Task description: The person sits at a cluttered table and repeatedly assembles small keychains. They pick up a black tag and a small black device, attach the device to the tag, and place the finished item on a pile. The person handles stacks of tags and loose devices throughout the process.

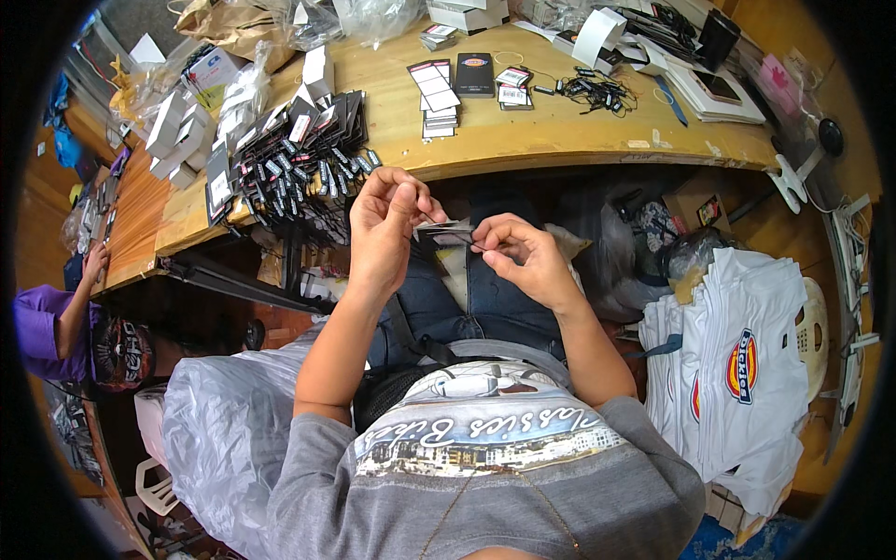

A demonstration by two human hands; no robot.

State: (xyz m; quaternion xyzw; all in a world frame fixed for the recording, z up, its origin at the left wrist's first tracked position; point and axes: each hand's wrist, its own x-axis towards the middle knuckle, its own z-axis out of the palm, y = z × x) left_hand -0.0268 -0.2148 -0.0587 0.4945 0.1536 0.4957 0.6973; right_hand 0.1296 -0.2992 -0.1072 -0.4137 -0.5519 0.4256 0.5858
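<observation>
Above my lap, just off the near edge of the table, my left hand (pixel 385 224) pinches dark hang tags (pixel 446 231) between thumb and fingers. The fingertips of my right hand (pixel 525 259) are closed on a thin dark cord that runs to those tags. Fingers partly cover both the tags and the cord, so how they are joined cannot be made out. Beyond my left hand, a big heap of black hang tags (pixel 322 131) lies on the table, their cords and small plastic seals drooping over its front edge.
On the wooden table (pixel 392 131) lie white-and-red tags (pixel 435 89), a black card (pixel 475 76), barcode labels (pixel 514 88) and tangled black cords (pixel 595 91). White folded shirts (pixel 728 364) are stacked at right. A plastic bag (pixel 229 420) sits at left, near another person's purple sleeve (pixel 51 322).
</observation>
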